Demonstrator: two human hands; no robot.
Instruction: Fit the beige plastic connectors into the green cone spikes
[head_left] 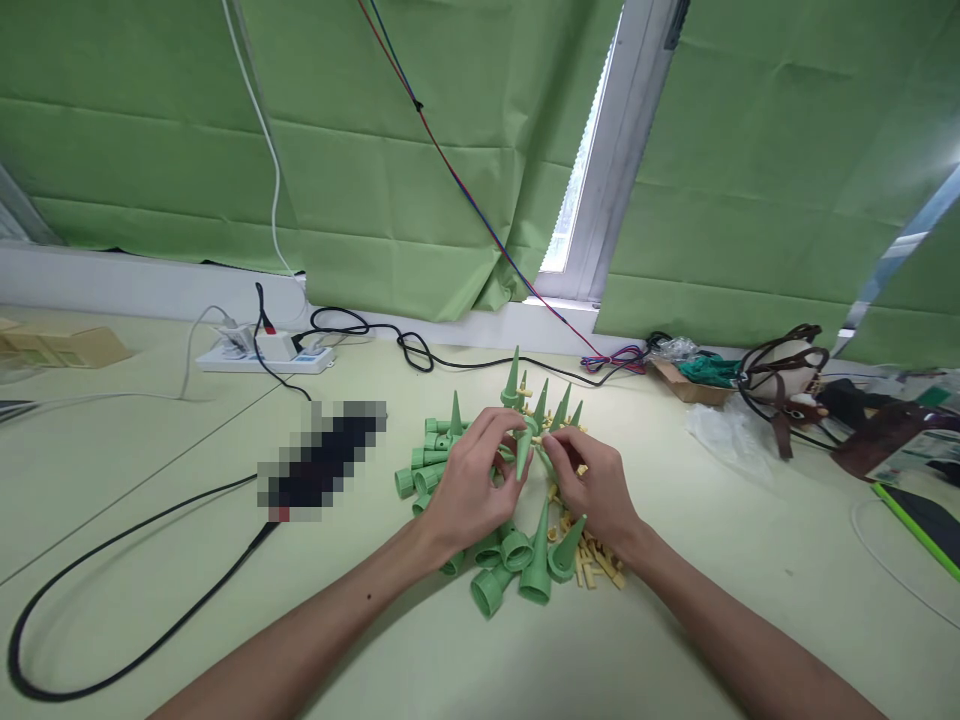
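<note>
A heap of green plastic cone spikes [517, 560] lies on the pale green table [150, 470], with small yellow pegs [600, 570] scattered at its right. My left hand [469, 490] is closed around one green cone spike [523, 447], holding it point down above the heap. My right hand [592, 485] is pinched close beside it, fingertips almost touching the same spike; what it pinches is too small to name. Several spikes [544, 400] stand upright just behind the hands.
A white power strip [262, 352] with plugged cables sits at the back left. A black cable [135, 540] loops across the left of the table past a blurred dark object [322, 460]. Bags, straps and clutter [795, 390] lie at the right. Green curtains [420, 160] hang behind.
</note>
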